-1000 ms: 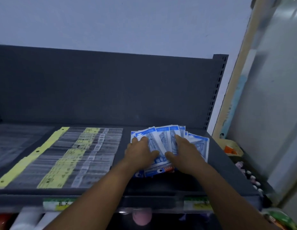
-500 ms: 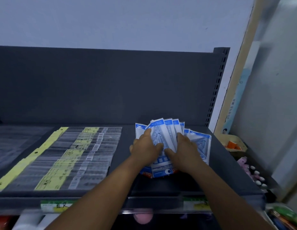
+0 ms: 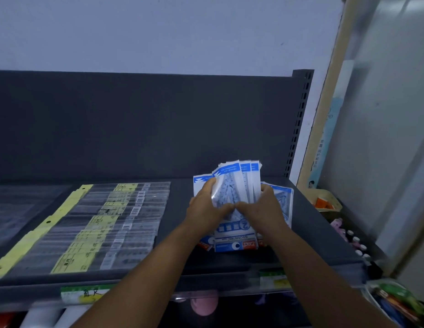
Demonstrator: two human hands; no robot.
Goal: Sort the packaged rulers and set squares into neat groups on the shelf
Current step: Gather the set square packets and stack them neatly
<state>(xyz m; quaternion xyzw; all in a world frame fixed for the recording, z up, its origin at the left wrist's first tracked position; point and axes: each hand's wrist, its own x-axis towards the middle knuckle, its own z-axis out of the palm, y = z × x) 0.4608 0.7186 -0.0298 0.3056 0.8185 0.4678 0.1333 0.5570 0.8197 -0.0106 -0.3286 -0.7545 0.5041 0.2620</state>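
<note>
1. A dark grey shelf (image 3: 173, 261) runs across the view, with a tall back panel behind it and a perforated upright post (image 3: 301, 119) at its far right corner.
2. The set-square packs (image 3: 237, 185), blue and white, sit right of centre on the shelf; their far ends fan out and tilt up off the surface, while their near ends, one printed "GEOMETRIC", rest on the shelf.
3. The left hand (image 3: 205, 204) grips the left side of the fan, fingers curled over the top pack and thumb pointing toward the middle; the right hand (image 3: 263, 207) holds the right side, fingers wrapped round the edge of the packs; the two thumbs nearly meet at the centre of the bundle.
4. One more blue pack (image 3: 285, 200) lies just right of the right hand, partly hidden behind it.
5. The ruler packs (image 3: 106, 221), clear sleeves with yellow cards, lie flat in an overlapping row on the left half of the shelf, well apart from the hands; further clear sleeves (image 3: 19, 204) lie at the far left, too dim to read.
6. A label strip (image 3: 88, 292) with green and yellow tags runs along the near shelf edge; small bottles (image 3: 355, 242) stand to the right, below the shelf.
</note>
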